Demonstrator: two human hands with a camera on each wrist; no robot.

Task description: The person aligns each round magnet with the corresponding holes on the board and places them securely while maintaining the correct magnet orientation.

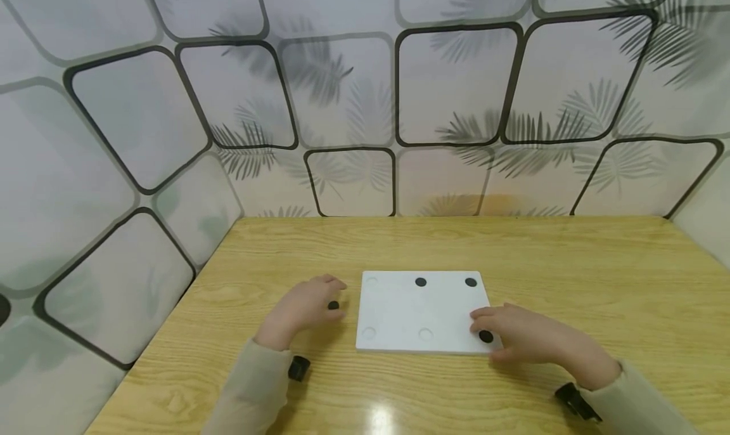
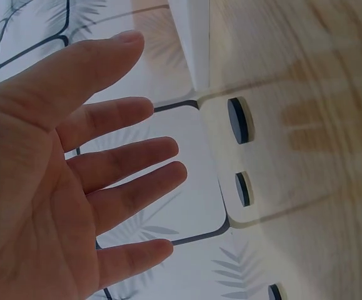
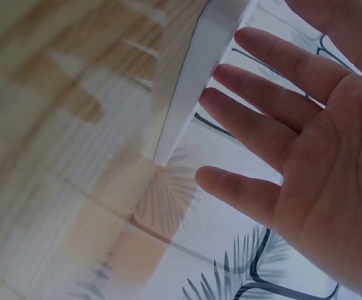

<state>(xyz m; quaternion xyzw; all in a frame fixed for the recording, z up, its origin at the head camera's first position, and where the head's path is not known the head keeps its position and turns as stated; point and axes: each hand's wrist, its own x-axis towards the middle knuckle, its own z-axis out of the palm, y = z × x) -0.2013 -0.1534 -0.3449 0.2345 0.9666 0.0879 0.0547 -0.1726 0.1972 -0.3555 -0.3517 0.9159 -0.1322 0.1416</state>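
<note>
A white board (image 1: 399, 311) lies flat on the table, with shallow round recesses in it. Black discs sit at its far middle (image 1: 421, 282) and far right. My right hand (image 1: 530, 333) is at the board's near right corner, where another black disc (image 1: 486, 337) shows between thumb and fingers. In the right wrist view its fingers are spread beside the board's edge (image 3: 190, 81), holding nothing. To the board's left my left hand (image 1: 299, 308) hovers with fingers apart beside a black disc (image 1: 333, 305). The left wrist view shows two more discs, a middle one (image 2: 242, 189) and a lower one (image 2: 274, 292).
The wooden table (image 1: 433, 245) reaches back to a patterned wall (image 1: 450, 86), and a second wall panel (image 1: 114, 264) runs along its left side. Each wrist wears a black device, on the left (image 1: 298, 368) and the right (image 1: 577, 401).
</note>
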